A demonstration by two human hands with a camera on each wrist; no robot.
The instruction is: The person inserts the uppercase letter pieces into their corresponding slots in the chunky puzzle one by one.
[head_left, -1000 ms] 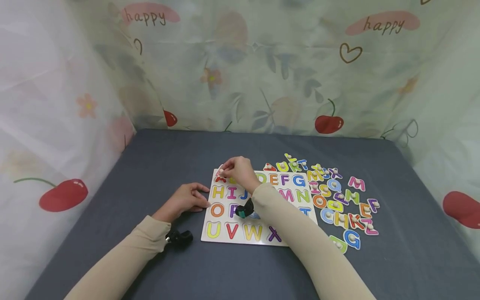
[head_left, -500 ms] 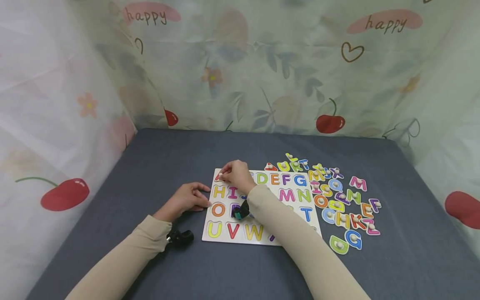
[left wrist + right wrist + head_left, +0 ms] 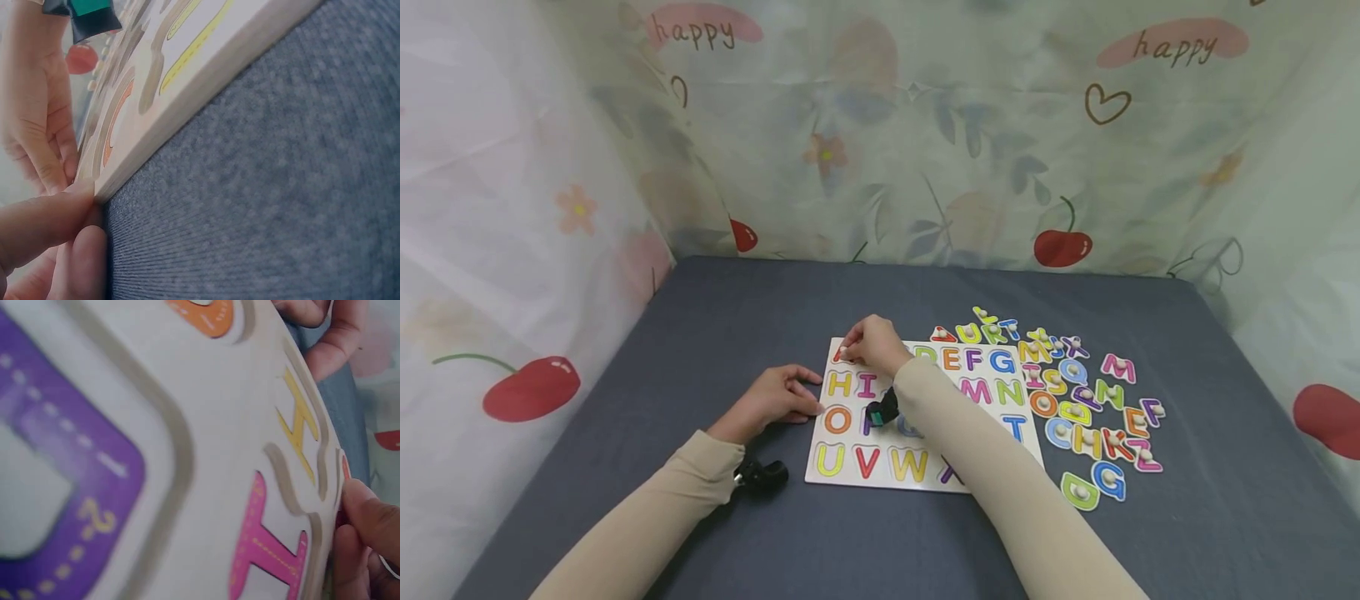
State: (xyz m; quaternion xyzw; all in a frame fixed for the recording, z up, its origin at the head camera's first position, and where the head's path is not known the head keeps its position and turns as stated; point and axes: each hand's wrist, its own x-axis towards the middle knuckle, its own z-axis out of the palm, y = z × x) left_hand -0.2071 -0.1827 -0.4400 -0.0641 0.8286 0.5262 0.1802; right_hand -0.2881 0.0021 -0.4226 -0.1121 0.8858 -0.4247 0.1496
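A white wooden alphabet puzzle board [image 3: 883, 442] lies on the dark cloth with colored letter recesses. My right hand [image 3: 877, 343] reaches over its upper left corner and pinches a red letter piece [image 3: 841, 356] at the A recess. The fingers partly hide this piece; the right wrist view shows only a red sliver past the yellow H [image 3: 299, 422]. At the board's left side, near H and O, my left hand [image 3: 775, 396] rests on the cloth, thumb and index finger touching the edge. Up close in the left wrist view, the left thumb [image 3: 53, 219] meets that edge.
Loose knobbed letter pieces are strewn right of and behind the board, among them a green D [image 3: 1079, 492], a blue G [image 3: 1108, 481] and a pink M [image 3: 1117, 367]. A patterned curtain [image 3: 910, 142] encloses the table. Black camera mounts [image 3: 762, 477] sit at the wrists.
The red piece in my right hand has come down from the board's top edge onto the A recess, with slight finger shifts since. My left hand has stayed at the left edge.
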